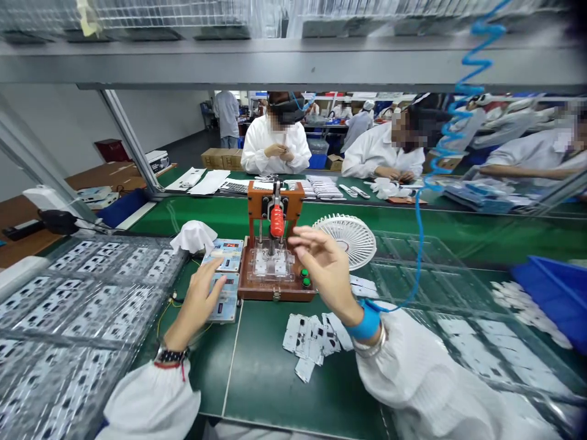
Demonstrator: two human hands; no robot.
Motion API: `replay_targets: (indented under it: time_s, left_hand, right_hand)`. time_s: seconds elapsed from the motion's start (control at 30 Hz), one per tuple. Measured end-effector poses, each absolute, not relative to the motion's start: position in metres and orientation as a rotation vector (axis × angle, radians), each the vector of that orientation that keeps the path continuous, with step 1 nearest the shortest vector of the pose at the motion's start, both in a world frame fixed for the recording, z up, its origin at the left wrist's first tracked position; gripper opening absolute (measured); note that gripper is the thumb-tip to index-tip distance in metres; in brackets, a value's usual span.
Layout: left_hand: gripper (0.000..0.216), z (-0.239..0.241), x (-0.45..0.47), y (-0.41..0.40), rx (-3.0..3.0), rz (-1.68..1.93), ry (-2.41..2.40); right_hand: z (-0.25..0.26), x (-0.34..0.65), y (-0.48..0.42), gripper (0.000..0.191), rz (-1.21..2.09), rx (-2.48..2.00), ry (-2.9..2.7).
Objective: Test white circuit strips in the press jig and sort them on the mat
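Note:
A small press fixture (298, 194) with a brown base stands in front of me, its red lever handle (277, 221) pointing down. Below the handle, a clear jig (271, 261) holds small whitish parts. My right hand (323, 263), a blue strap at its wrist, hovers just right of the handle with fingers apart; I see nothing in it. Over the left side of the blue-and-white control boxes (224, 300) is my left hand (202, 296), its fingers stretched and holding nothing visible. Several flat white plates (312, 342) lie loosely piled on the green mat, front right of the press.
Clear trays of plates (105, 311) fill the left side. More trays (486, 342) and a blue bin (554, 293) are on the right. A white fan (346, 239) stands behind my right hand. A blue coiled cord (419, 244) hangs to my wrist. Co-workers sit opposite.

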State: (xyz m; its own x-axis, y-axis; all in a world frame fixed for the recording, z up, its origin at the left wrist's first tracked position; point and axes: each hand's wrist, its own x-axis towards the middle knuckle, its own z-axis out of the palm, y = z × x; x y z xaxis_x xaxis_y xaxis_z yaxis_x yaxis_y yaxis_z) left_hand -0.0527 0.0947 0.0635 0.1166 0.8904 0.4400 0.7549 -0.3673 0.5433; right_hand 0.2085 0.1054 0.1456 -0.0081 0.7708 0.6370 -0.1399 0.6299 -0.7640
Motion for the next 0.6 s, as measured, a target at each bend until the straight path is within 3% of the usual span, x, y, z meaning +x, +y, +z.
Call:
replay_targets:
  time_s: [0.23,0.6]
  left_hand:
    - [0.027,0.136,0.032,0.026,2.198,1.329,1.219]
    - [0.017,0.171,0.054,-0.001,2.292,1.718,1.043]
  right_hand:
    - [0.135,0.202,0.052,0.016,1.096,-0.567,-1.315]
    - [0.173,0.199,0.002,0.035,0.931,-0.496,-1.438]
